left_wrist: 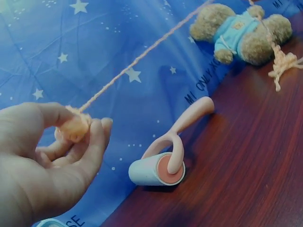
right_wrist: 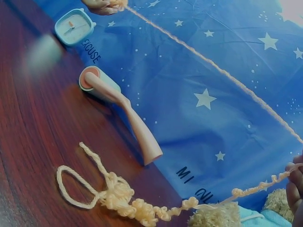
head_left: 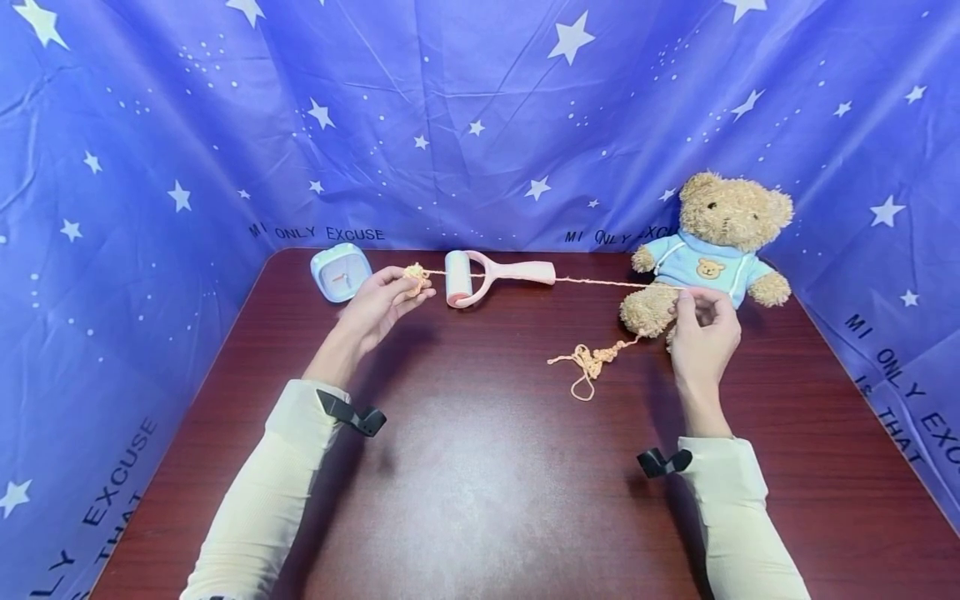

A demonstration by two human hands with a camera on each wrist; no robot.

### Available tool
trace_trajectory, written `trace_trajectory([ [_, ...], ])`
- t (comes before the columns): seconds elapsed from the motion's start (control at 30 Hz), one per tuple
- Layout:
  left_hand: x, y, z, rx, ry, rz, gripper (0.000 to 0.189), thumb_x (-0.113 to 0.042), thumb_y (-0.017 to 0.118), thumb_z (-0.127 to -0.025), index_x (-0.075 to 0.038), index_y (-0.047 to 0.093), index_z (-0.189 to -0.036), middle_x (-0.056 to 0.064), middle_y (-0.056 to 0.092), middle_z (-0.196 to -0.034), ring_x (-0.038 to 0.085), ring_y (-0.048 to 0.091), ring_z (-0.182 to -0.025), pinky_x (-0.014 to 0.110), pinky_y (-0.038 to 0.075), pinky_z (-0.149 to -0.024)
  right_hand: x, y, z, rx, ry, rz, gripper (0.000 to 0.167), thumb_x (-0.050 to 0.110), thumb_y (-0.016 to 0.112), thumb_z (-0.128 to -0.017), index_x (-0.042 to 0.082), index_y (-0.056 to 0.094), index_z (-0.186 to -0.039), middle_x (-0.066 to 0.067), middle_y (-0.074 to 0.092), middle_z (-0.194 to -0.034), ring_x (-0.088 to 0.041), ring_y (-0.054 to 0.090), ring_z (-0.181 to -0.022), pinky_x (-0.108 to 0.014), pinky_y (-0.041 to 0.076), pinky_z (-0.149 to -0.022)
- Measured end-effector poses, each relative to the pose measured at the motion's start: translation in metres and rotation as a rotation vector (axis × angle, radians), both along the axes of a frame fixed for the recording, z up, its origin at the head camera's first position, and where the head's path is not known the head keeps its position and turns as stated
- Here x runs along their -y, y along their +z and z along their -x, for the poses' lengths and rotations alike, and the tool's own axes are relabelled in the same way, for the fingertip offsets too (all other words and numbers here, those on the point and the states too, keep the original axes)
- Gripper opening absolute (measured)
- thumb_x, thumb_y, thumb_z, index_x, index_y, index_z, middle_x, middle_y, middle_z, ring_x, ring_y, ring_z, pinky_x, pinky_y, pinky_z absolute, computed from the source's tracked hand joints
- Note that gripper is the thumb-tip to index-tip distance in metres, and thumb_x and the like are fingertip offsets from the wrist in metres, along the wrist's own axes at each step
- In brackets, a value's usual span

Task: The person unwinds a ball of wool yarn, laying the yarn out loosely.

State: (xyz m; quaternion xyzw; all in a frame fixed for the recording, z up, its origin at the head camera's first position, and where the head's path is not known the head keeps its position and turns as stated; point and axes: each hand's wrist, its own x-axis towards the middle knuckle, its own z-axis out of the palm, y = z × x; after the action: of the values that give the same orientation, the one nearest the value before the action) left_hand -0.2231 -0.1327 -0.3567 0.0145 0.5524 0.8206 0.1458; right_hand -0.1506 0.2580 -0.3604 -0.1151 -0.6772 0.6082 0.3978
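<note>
My left hand (head_left: 375, 310) pinches a small bunched clump of pale orange yarn (left_wrist: 75, 128) between thumb and fingers. From there a single strand (head_left: 600, 282) runs taut across to my right hand (head_left: 705, 337), whose thumb and fingertips pinch it in front of the teddy bear (head_left: 738, 221). Past the right fingers (right_wrist: 294, 187), only partly seen at the edge of the right wrist view, the yarn droops into a knotted tail (right_wrist: 118, 193) with a loose loop. In the head view the strand passes over a lint roller (head_left: 459, 279) with a pink handle.
A light blue square clock (head_left: 330, 283) stands at the back left, close behind my left hand. The bear, in a blue top, sits at the back right. A blue star-patterned curtain (head_left: 480, 183) borders the dark red wooden table (head_left: 465, 433).
</note>
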Motion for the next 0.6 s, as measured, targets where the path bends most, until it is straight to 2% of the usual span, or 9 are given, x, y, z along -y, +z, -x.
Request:
trace_trajectory([
  [0.13, -0.001, 0.000, 0.002, 0.023, 0.038, 0.110, 0.009, 0.001, 0.049, -0.096, -0.007, 0.049, -0.100, 0.003, 0.064, -0.091, 0.012, 0.066, -0.081, 0.023, 0.057, -0.087, -0.009, -0.010, 0.006, 0.009, -0.023, -0.022, 0.005, 0.004, 0.062, -0.088, 0.005, 0.067, -0.087, 0.010, 0.060, -0.066, -0.002, 0.058, -0.057, -0.012, 0.045, -0.054],
  [0.27, -0.001, -0.001, 0.003, 0.028, 0.065, 0.178, 0.010, -0.004, 0.050, -0.097, -0.007, 0.048, -0.106, 0.000, 0.064, -0.089, 0.009, 0.065, -0.077, 0.018, 0.058, -0.077, -0.015, -0.015, 0.007, 0.077, -0.037, -0.073, 0.004, 0.012, 0.064, -0.089, 0.011, 0.067, -0.088, 0.015, 0.059, -0.067, -0.001, 0.058, -0.060, -0.012, 0.045, -0.056],
  [0.43, -0.002, -0.001, 0.002, -0.037, 0.073, 0.214, 0.032, -0.002, 0.050, -0.096, -0.003, 0.041, -0.127, 0.001, 0.065, -0.088, 0.009, 0.065, -0.074, 0.018, 0.057, -0.070, -0.017, -0.024, 0.003, 0.234, -0.013, -0.291, 0.014, 0.019, 0.062, -0.091, 0.007, 0.068, -0.095, 0.022, 0.057, -0.072, 0.009, 0.053, -0.064, -0.008, 0.043, -0.063],
  [0.5, -0.002, 0.000, 0.001, -0.054, 0.060, 0.217, 0.032, -0.001, 0.051, -0.096, -0.004, 0.044, -0.127, 0.002, 0.065, -0.089, 0.010, 0.065, -0.075, 0.017, 0.056, -0.069, -0.017, -0.029, 0.002, 0.284, 0.035, -0.404, 0.018, 0.018, 0.060, -0.091, 0.003, 0.067, -0.098, 0.015, 0.061, -0.075, 0.012, 0.051, -0.066, -0.008, 0.041, -0.065],
  [0.6, -0.002, 0.001, 0.000, -0.050, 0.030, 0.186, 0.022, 0.001, 0.052, -0.095, -0.006, 0.051, -0.116, 0.002, 0.064, -0.092, 0.012, 0.065, -0.079, 0.016, 0.055, -0.072, -0.016, -0.038, 0.000, 0.340, 0.131, -0.550, 0.017, 0.016, 0.060, -0.092, 0.001, 0.067, -0.098, -0.005, 0.067, -0.082, 0.013, 0.047, -0.067, -0.008, 0.041, -0.065],
])
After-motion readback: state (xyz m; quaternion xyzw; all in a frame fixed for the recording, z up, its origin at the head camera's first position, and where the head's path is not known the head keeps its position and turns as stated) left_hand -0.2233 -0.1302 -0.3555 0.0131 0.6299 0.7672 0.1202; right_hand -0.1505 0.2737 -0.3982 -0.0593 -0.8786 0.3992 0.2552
